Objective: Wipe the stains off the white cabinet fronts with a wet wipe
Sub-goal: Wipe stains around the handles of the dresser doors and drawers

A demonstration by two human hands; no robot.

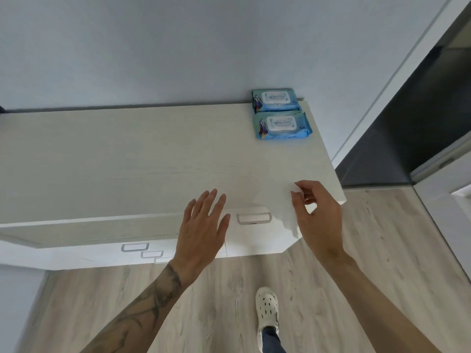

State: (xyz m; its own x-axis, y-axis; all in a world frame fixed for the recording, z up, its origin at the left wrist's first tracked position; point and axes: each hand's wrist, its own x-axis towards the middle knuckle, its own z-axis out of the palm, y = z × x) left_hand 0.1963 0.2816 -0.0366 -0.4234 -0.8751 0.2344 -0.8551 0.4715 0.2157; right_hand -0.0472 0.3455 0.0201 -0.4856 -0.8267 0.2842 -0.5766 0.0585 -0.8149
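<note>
A white cabinet (127,161) stands against the wall, its drawer fronts (257,244) with metal handles (253,218) facing me below the top's front edge. My right hand (318,217) pinches a corner of a thin white wet wipe (276,207), which hangs spread over the cabinet's front right corner. My left hand (202,230) hovers flat, fingers apart, just left of the wipe and holds nothing. Two blue wet-wipe packs (280,114) lie at the back right of the cabinet top.
More drawer handles (135,247) show lower left. Pale wood flooring (369,263) stretches below, with my foot in a white clog (267,309). A dark doorway (407,128) opens on the right, beside a white door frame.
</note>
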